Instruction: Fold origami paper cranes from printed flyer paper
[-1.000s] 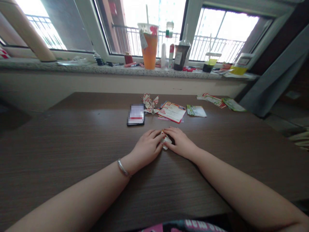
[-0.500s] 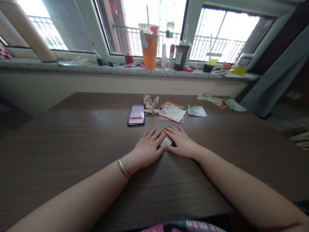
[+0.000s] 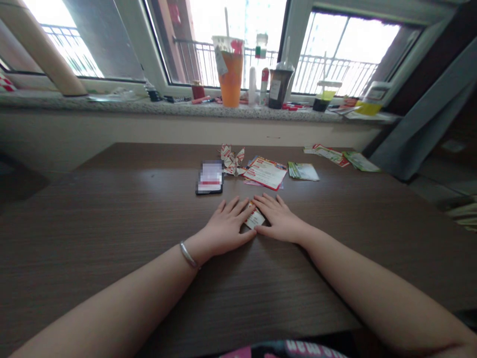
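Observation:
A small piece of printed paper (image 3: 255, 219), white with red, lies on the brown table (image 3: 112, 238) between my two hands. It looks folded, and parts of it are hidden under my fingers. My left hand (image 3: 228, 226) rests flat with its fingers spread, some of them over the paper's left side. From the right, my right hand (image 3: 278, 219) lies flat too, its fingertips on the paper's far edge and its thumb by the near corner. Both thumbs almost meet at that corner. A silver bangle (image 3: 188, 254) circles my left wrist.
Beyond my hands lie a phone (image 3: 209, 177), folded paper figures (image 3: 231, 160), a stack of printed sheets (image 3: 266, 172) and green-edged cards (image 3: 303, 171). More printed strips (image 3: 330, 154) are at the back right. Drink cups, one orange (image 3: 231, 74), stand on the windowsill (image 3: 179, 108).
My left hand has shifted slightly left, and a little more of the paper shows between my hands. My right hand is nearly still.

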### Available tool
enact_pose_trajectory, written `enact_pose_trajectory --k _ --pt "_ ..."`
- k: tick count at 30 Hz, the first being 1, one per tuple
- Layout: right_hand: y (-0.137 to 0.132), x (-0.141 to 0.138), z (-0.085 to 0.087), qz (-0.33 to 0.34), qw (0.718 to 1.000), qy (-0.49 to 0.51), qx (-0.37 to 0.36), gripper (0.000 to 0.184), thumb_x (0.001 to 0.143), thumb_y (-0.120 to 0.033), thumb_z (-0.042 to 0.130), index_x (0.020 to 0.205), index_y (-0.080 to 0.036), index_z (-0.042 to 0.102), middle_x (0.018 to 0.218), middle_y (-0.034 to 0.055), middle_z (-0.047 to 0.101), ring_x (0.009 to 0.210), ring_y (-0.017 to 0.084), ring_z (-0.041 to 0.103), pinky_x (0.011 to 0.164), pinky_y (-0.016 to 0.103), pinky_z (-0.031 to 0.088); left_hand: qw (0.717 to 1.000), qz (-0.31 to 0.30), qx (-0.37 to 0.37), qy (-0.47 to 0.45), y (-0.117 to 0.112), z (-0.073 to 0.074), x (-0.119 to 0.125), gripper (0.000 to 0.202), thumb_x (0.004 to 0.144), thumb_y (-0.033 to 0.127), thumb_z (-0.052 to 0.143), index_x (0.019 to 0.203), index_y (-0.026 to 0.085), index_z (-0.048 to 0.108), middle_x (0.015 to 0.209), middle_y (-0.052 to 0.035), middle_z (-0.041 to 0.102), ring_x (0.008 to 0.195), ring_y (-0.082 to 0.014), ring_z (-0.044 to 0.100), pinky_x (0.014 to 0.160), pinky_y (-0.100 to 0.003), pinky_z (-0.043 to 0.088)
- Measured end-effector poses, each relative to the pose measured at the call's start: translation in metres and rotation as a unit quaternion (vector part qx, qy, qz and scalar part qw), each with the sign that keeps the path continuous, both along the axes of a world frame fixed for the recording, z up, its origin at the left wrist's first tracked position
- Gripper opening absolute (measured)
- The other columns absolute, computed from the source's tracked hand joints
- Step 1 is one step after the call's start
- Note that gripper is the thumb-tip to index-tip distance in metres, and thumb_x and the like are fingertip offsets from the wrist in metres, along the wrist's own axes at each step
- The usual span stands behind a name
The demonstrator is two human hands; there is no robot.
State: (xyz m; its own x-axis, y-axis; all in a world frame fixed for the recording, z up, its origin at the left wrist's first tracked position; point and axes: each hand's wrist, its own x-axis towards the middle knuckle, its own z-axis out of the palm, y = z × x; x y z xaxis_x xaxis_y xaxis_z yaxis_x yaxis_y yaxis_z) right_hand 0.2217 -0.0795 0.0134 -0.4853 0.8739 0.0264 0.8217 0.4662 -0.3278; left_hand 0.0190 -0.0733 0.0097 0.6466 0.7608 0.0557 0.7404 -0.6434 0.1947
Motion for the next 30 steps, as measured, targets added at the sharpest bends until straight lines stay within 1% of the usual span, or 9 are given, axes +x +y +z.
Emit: enact_pose_trajectory --k 3,8,12,14,20,24,26,28,30 --pt "0.0 -0.001 -0.002 -0.01 1.0 0.005 -0.001 0.076 0.085 -0.054 0.052 0.149 -0.02 0.03 0.156 0.0102 0.027 0.145 0.031 0.018 0.116 0.058 0.007 1.0 -0.001 0.006 0.003 -0.001 -0.001 0.0 0.07 0.089 0.059 0.044 0.149 0.027 0.029 0.156 -0.0072 0.028 0.144 -0.0335 0.02 0.115 -0.055 0.015" --pt "0.0 -0.002 -0.001 -0.016 1.0 0.009 -0.013 0.08 0.082 -0.054 0.057 0.149 -0.02 0.031 0.156 0.0117 0.026 0.145 0.033 0.018 0.115 0.061 0.008 1.0 -0.012 0.005 0.001 0.0 0.0 -0.001 0.073 0.088 0.062 0.042 0.149 0.024 0.029 0.156 -0.0087 0.027 0.144 -0.0342 0.019 0.115 -0.054 0.014" --pt "0.002 -0.002 -0.001 -0.01 1.0 0.006 -0.018 0.083 0.081 -0.058 0.056 0.149 -0.019 0.03 0.156 0.0125 0.025 0.145 0.033 0.017 0.114 0.063 0.008 1.0 -0.015 0.003 0.022 0.002 -0.001 -0.002 0.055 0.098 0.043 0.031 0.149 0.024 0.03 0.156 -0.0075 0.028 0.145 -0.0313 0.018 0.114 -0.054 0.017" --pt "0.003 -0.001 -0.001 -0.01 1.0 0.003 -0.015 0.086 0.079 -0.061 0.057 0.149 -0.019 0.029 0.157 0.0132 0.025 0.145 0.034 0.017 0.114 0.063 0.009 0.999 -0.01 0.014 0.034 0.002 -0.002 -0.001 0.052 0.098 0.036 0.029 0.149 0.023 0.03 0.156 -0.007 0.028 0.145 -0.031 0.019 0.114 -0.054 0.018" --pt "0.001 0.0 -0.003 0.005 1.0 -0.025 0.005 0.087 0.082 -0.064 0.052 0.151 -0.016 0.026 0.157 0.0138 0.022 0.146 0.034 0.014 0.115 0.061 0.008 0.999 0.017 0.029 0.026 0.004 -0.005 0.002 0.053 0.097 0.035 0.031 0.149 0.021 0.03 0.155 -0.0067 0.029 0.144 -0.0315 0.021 0.113 -0.055 0.02" --pt "-0.004 0.0 -0.002 0.015 0.999 -0.033 0.034 0.082 0.086 -0.058 0.05 0.151 -0.015 0.024 0.157 0.0135 0.021 0.145 0.032 0.018 0.117 0.057 0.012 1.0 0.021 0.019 -0.003 0.014 -0.006 0.0 0.053 0.097 0.035 0.034 0.148 0.023 0.032 0.154 -0.005 0.033 0.143 -0.0292 0.025 0.114 -0.053 0.022" --pt "-0.008 -0.002 0.002 0.023 0.998 -0.031 0.057 0.076 0.088 -0.052 0.051 0.15 -0.014 0.028 0.156 0.0131 0.025 0.144 0.032 0.024 0.116 0.055 0.019 0.999 0.023 0.02 -0.024 0.018 -0.005 -0.003 0.051 0.097 0.035 0.037 0.146 0.023 0.035 0.152 -0.0042 0.037 0.142 -0.0273 0.029 0.115 -0.05 0.023" --pt "-0.014 -0.005 0.007 0.035 0.995 -0.03 0.084 0.067 0.089 -0.044 0.052 0.145 -0.011 0.038 0.151 0.0139 0.037 0.139 0.03 0.036 0.115 0.047 0.029 0.999 0.026 0.024 -0.04 0.021 -0.004 -0.004 0.048 0.096 0.035 0.04 0.142 0.023 0.042 0.148 -0.0041 0.043 0.14 -0.0262 0.033 0.115 -0.049 0.025" --pt "-0.02 -0.008 0.013 0.045 0.992 -0.034 0.109 0.055 0.09 -0.037 0.051 0.137 -0.009 0.049 0.142 0.0136 0.05 0.134 0.027 0.043 0.112 0.04 0.035 0.998 0.027 0.033 -0.055 0.021 -0.002 -0.005 0.044 0.095 0.034 0.045 0.137 0.022 0.049 0.144 -0.0045 0.049 0.136 -0.0255 0.039 0.114 -0.047 0.028"
